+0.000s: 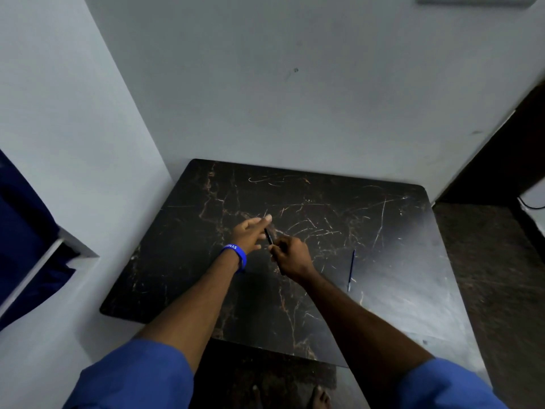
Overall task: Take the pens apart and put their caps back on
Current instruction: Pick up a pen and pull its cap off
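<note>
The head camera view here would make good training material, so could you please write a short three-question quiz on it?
1. True or false: the slim blue pen lying on the black marble-patterned table is being touched by a hand.
2. Which hand pinches the short dark pen piece? A) left B) right C) neither
3. Fill in: the blue rubber wristband sits on the ___ wrist.

Key
1. False: it lies alone, to the right of both hands.
2. B: the right hand grips its lower end in its fingers; the left hand is spread open, fingers extended beside the upper end.
3. left
</note>
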